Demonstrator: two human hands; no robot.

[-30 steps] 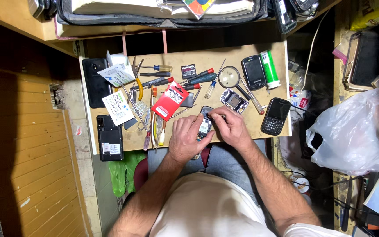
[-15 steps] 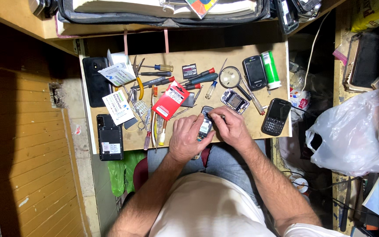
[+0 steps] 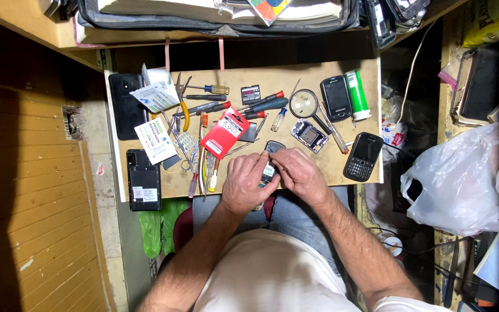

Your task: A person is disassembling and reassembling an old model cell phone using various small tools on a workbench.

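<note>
While both my hands meet at the near edge of the table [image 3: 342, 63], left hand [image 3: 248, 184] has its grip clenched around a small opened phone [image 3: 269, 169], held just above the edge. Right hand [image 3: 298, 173] pinches at the phone's top with the fingertips; can't tell what's between them. Red card pack [image 3: 224, 132] sits just left of the phone, gutted phone frame [image 3: 309, 136] to its right, black keypad phone [image 3: 363, 156] further right.
</note>
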